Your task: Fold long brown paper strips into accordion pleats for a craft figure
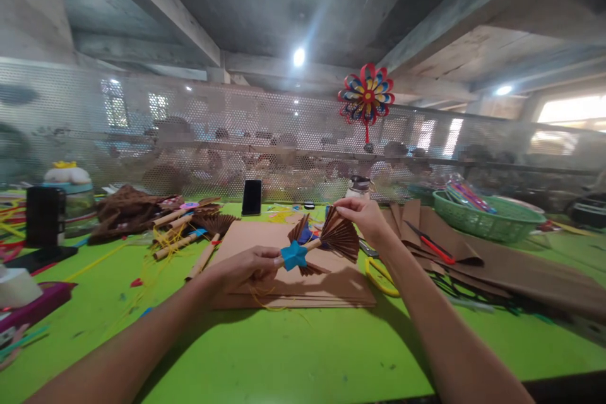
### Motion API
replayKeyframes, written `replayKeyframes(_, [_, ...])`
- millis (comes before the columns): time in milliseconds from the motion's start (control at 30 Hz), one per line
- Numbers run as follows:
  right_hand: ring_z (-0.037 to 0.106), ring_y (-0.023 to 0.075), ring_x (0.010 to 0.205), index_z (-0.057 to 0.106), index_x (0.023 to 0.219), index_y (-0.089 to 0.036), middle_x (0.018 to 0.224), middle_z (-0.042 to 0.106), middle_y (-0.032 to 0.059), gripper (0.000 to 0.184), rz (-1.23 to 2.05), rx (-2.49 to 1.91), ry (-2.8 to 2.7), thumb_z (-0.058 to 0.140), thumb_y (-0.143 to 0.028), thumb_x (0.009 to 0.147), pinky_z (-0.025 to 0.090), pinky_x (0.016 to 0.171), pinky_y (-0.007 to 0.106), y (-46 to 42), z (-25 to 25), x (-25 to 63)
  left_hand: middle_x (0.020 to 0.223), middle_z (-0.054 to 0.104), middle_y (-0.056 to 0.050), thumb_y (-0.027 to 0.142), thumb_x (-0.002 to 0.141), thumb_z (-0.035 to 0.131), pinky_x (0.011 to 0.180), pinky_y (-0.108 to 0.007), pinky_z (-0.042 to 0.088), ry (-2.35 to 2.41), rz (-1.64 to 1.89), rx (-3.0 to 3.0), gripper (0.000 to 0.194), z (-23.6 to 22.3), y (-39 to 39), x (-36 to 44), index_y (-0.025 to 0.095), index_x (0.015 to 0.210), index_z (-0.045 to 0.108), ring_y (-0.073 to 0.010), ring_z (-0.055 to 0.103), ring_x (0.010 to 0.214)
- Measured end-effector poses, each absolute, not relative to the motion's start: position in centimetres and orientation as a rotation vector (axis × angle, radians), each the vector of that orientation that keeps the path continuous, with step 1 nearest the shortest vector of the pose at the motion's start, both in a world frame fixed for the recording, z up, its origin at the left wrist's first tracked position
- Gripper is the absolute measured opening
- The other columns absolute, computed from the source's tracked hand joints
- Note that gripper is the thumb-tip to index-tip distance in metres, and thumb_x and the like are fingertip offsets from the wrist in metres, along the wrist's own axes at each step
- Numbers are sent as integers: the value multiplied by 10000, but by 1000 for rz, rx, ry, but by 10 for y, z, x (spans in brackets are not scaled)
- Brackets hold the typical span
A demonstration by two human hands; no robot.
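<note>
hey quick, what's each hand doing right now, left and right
Left hand: closed, its grip on the end of the tan stick, beside the blue star.
Right hand: closed, pinching the upper edge of the brown pleated paper.

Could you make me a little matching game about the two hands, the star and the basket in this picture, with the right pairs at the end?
1. Left hand
2. Right hand
3. Star
4. Basket

A. Green, on the table's right side
B. Pinching the edge of the pleated paper
C. Blue
D. Holding the stick

Pairs: 1-D, 2-B, 3-C, 4-A
</note>
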State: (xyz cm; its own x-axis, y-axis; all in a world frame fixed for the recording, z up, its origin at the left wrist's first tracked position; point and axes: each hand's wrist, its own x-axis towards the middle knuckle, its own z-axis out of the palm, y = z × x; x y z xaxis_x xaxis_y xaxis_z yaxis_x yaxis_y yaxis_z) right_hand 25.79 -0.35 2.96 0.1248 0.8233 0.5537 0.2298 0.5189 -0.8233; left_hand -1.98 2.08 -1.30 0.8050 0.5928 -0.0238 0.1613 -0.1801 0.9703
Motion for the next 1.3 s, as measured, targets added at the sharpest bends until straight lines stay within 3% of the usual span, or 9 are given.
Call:
replayKeyframes(233, [543, 121, 558, 632, 772, -142, 629, 597, 18, 309, 599, -904, -1087, 677, -392, 595, 462, 562, 273, 2, 29, 268, 562, 368, 33, 328, 770, 543, 454, -247, 160, 600, 493, 1699, 179, -11, 24, -22, 150, 761, 522, -73, 263, 486])
replayKeyframes(400, [606, 161, 739, 624, 935, -171, 827, 658, 50, 403, 804, -917, -1254, 674, -421, 623, 486, 675, 290, -8, 31, 257, 551, 401, 32, 353, 773, 523, 446, -245, 164, 614, 522, 1684, 215, -10, 27, -22, 157, 699, 473, -71, 268, 468])
replayKeyframes(533, [623, 196, 781, 612, 979, -150, 880, 671, 67, 479, 898, -864, -1303, 724, -377, 573, 484, 770, 375, -3, 22, 249, 536, 406, 37, 305, 747, 546, 446, -241, 170, 600, 513, 1689, 180, -6, 20, -20, 154, 686, 472, -70, 285, 466])
replayKeyframes(767, [635, 201, 750, 627, 938, -156, 838, 682, 55, 419, 890, -865, -1232, 719, -357, 583, 495, 763, 397, 5, 11, 248, 609, 470, 5, 347, 796, 530, 537, -249, 296, 480, 405, 1403, 194, -16, 4, -17, 171, 874, 504, -90, 393, 531])
replayKeyframes(1067, [620, 211, 847, 611, 984, -177, 923, 669, 59, 443, 962, -757, -1198, 710, -374, 600, 479, 812, 385, 6, 12, 245, 628, 435, 20, 386, 802, 524, 549, -254, 315, 422, 387, 1321, 224, -8, -5, -13, 165, 823, 491, -63, 346, 503])
replayKeyframes(1200, [612, 200, 849, 601, 932, -204, 929, 660, 48, 378, 955, -754, -1090, 652, -448, 649, 496, 751, 351, 6, 14, 247, 607, 465, 21, 412, 807, 494, 518, -240, 297, 472, 502, 1522, 253, -15, 6, -8, 165, 778, 443, -71, 364, 502])
replayKeyframes(1300, [617, 181, 756, 602, 859, -196, 825, 659, 55, 377, 1000, -774, -983, 564, -535, 700, 502, 672, 321, 7, 9, 240, 602, 480, 30, 442, 811, 464, 495, -226, 294, 592, 688, 1679, 279, -21, 15, -2, 171, 782, 403, -73, 388, 495])
